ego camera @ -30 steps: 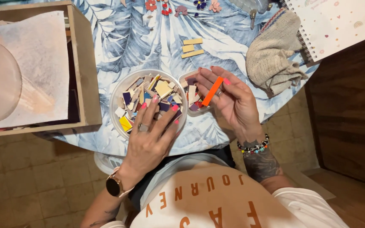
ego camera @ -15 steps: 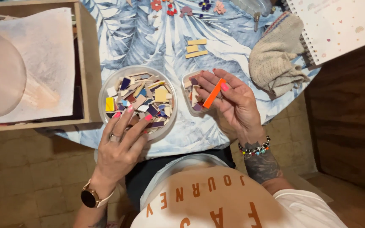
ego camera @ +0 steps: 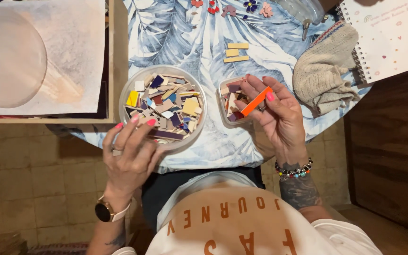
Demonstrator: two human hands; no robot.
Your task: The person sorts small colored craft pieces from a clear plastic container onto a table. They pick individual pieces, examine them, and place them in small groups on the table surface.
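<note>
The left hand (ego camera: 131,153) sits at lower left of centre, its pink-nailed fingertips (ego camera: 151,123) curled over the near rim of the big bowl (ego camera: 127,89), gripping that rim. A second ago this hand was reaching into the bowl among the pieces; half a second ago it lay over the near edge; now it has drawn back further, and the bowl has slid left across the cloth (ego camera: 180,38) with it. The bowl holds mixed tile chips (ego camera: 166,101) in yellow, purple, tan and white.

The right hand (ego camera: 275,115) is right of centre, pinching an orange strip (ego camera: 256,101) between thumb and fingers; the strip lies tilted, its upper end toward the right. That grasp looks unchanged from both earlier frames. Just under its fingers stands the small tub (ego camera: 223,92) with more chips, partly hidden by the hand.

Above the tub, three yellow strips (ego camera: 236,52) lie on the cloth. A knitted rag (ego camera: 324,75) sits at upper right beside a spiral notebook (ego camera: 393,33). A wooden tray (ego camera: 114,71) with paper fills the upper left.
</note>
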